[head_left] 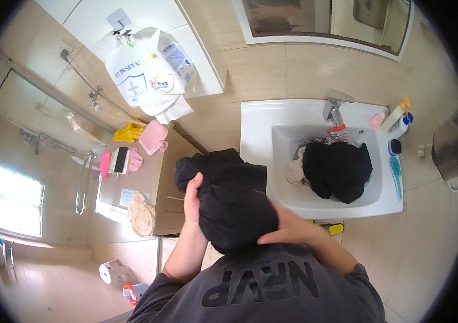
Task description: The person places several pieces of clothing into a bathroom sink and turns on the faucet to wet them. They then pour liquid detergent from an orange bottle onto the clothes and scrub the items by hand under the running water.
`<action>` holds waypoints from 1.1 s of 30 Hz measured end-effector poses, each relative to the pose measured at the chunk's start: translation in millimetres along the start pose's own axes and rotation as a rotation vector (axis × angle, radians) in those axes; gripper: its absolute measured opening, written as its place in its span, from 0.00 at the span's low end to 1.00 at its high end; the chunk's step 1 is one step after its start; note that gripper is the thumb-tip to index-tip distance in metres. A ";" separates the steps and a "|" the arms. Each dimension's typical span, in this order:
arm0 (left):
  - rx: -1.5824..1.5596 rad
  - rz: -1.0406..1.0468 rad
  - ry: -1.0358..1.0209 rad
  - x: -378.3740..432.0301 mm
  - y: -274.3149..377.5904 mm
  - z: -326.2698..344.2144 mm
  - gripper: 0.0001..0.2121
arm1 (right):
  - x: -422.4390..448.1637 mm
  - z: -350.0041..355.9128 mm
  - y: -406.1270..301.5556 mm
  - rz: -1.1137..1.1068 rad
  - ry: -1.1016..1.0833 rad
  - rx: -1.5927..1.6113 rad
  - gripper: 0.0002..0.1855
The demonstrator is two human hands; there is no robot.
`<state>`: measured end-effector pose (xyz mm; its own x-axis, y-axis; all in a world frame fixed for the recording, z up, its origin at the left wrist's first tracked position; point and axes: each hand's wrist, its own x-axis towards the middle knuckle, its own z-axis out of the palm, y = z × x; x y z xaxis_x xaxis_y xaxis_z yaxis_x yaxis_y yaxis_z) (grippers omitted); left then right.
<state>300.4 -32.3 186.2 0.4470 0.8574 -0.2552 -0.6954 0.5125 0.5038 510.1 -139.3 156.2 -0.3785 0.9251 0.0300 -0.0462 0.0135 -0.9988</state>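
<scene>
A bunched black cloth garment [237, 198] is held up in front of my chest, between my two hands. My left hand [193, 198] grips its left side, thumb on top. At the lower right edge my right hand [289, 226] clasps the cloth, its fingers partly hidden behind it. Just to the right is a white washbasin [257, 117]. Inside the basin lies another black garment [338, 169], heaped over lighter clothes [296, 169]. Patterned fabric with a red band [337, 129] hangs at the mouth of the chrome faucet [336, 111].
Bottles [399, 126] and a teal brush [395, 175] line the basin's right rim. To the left, a cabinet-like appliance [164, 177] carries yellow gloves [128, 132], a pink hot-water bottle [154, 137] and a beige cloth [141, 216]. A white plastic bag [144, 68] hangs above.
</scene>
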 end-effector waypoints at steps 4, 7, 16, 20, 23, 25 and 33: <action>0.083 0.195 0.155 -2.2 -7.6 4.2 0.16 | 11.7 14.7 30.6 0.088 0.323 -0.180 0.44; 0.163 0.160 0.033 -15.7 23.2 -24.4 0.11 | -13.4 -28.8 25.1 0.256 0.865 0.110 0.38; 0.110 0.092 0.075 -23.3 33.8 -34.2 0.15 | -89.6 -223.6 30.8 -0.052 1.358 -0.276 0.32; 0.115 0.028 0.109 -26.0 29.9 -16.7 0.16 | -42.1 -160.9 33.1 0.177 1.057 -0.822 0.42; 0.157 -0.047 0.089 -26.7 14.9 -4.1 0.21 | -5.4 -95.9 75.1 0.124 0.381 -0.147 0.55; 0.204 -0.062 0.101 -31.3 -0.4 31.0 0.22 | 18.2 -42.2 53.9 0.161 0.044 0.036 0.64; 1.883 0.302 -0.701 -23.1 -8.9 36.3 0.21 | 26.3 -12.7 87.6 0.333 -0.060 0.963 0.29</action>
<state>316.7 -58.4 217.6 0.8706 0.4894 0.0505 0.3490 -0.6866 0.6378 507.8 -108.9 69.0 -0.5525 0.8052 -0.2154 -0.6437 -0.5764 -0.5034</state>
